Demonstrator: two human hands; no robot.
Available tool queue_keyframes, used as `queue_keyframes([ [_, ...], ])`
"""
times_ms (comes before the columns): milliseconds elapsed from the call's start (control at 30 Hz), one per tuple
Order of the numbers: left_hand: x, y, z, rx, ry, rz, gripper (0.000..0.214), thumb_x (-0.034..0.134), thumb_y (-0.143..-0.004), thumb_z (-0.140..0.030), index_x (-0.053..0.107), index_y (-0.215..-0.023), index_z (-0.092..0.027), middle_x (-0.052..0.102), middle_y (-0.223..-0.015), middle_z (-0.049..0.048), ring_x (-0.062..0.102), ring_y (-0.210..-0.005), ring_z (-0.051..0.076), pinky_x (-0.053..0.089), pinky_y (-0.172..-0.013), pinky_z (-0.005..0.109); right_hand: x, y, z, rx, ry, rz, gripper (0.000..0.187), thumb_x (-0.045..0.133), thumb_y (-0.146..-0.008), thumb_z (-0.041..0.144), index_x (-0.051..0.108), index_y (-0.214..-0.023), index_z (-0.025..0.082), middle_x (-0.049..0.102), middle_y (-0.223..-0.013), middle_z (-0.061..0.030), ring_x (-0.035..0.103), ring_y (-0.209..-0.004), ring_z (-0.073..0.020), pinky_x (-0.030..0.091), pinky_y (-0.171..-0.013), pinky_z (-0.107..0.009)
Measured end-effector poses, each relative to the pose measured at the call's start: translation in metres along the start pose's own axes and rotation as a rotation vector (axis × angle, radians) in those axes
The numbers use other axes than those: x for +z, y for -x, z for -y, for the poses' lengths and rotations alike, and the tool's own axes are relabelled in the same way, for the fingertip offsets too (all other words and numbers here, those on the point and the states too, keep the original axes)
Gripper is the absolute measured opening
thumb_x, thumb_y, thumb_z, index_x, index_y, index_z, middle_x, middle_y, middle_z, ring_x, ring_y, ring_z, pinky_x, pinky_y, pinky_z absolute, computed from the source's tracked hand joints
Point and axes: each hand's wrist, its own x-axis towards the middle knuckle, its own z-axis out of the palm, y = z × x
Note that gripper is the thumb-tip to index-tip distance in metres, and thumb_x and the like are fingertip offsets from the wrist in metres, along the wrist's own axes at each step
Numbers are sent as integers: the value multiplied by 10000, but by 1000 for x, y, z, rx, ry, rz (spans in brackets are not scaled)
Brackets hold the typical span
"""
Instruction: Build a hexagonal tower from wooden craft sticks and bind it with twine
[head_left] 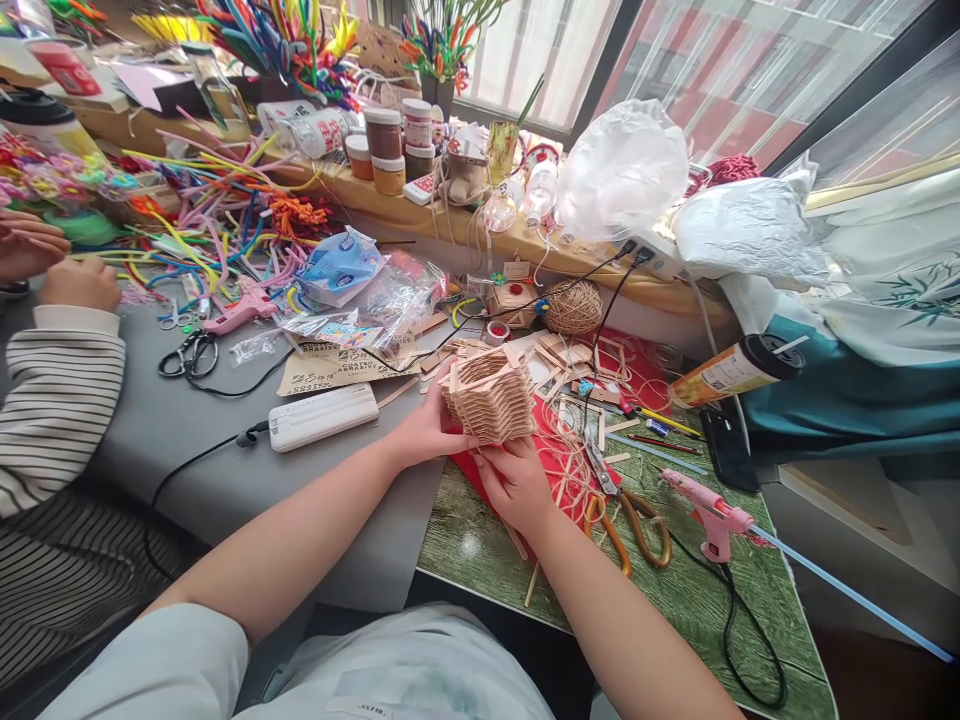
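Between my two hands is a box-shaped stack of thin wooden craft sticks (491, 405), tilted, with an opening at its top. My left hand (429, 432) grips its left side, the thumb along the lower edge. Around the lower right corner curl the fingers of my right hand (517, 488), thumb near the other thumb. Some fingers are hidden behind the stack. Below and beyond it lie loose craft sticks (559, 360), a red sheet (551, 440) and tangled twine (574, 480).
Right of my hands lie scissors (630, 520) with brown handles and a pink glue gun (712, 515). A lidded cup (739, 370) leans behind them. Left are a white power bank (322, 417), sandpaper (345, 362) and black scissors (189, 355). Another person's striped sleeve (64, 400) is at far left.
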Motion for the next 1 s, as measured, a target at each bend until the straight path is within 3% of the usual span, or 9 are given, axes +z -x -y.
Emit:
queue_keyframes([
  [133,-1,1,1,-25,-40,-28,1447,975,-740,-354,-80,-1730,-346,238,-1794,145,251,-1658,374,202,-1358,581,2,1,0,-27,38,-1,249,647,-989,181,787,-1170,281,773,-1211,-92,668,-1211,-311,537,-1085,-552],
  [333,4,-2,6,-59,113,32,1496,960,-743,-426,-187,-1701,-370,160,-1811,168,217,-1664,395,282,-1323,605,2,1,-1,9,59,-15,271,648,-993,185,780,-1210,277,732,-1336,-92,625,-1282,-318,520,-1104,-554],
  [700,3,3,8,-118,48,18,1570,987,-702,-377,-230,-1693,-330,271,-1771,208,297,-1641,380,248,-1331,607,3,2,-1,22,65,-27,226,682,-974,218,811,-1136,307,747,-1268,-94,613,-1268,-333,523,-1098,-582],
  [900,4,3,5,-69,-27,-8,1549,978,-709,-387,-209,-1702,-314,231,-1783,209,250,-1656,390,219,-1342,599,2,0,-3,-2,13,-49,291,688,-963,186,796,-1200,315,768,-1276,-79,637,-1288,-335,528,-1124,-593],
  [1000,7,6,3,-38,-50,-5,1509,963,-732,-371,-192,-1703,-339,185,-1801,184,228,-1664,380,216,-1351,568,-1,-3,-3,-10,-60,-9,394,645,-979,166,748,-1320,333,762,-1337,-62,650,-1343,-322,517,-1179,-590],
])
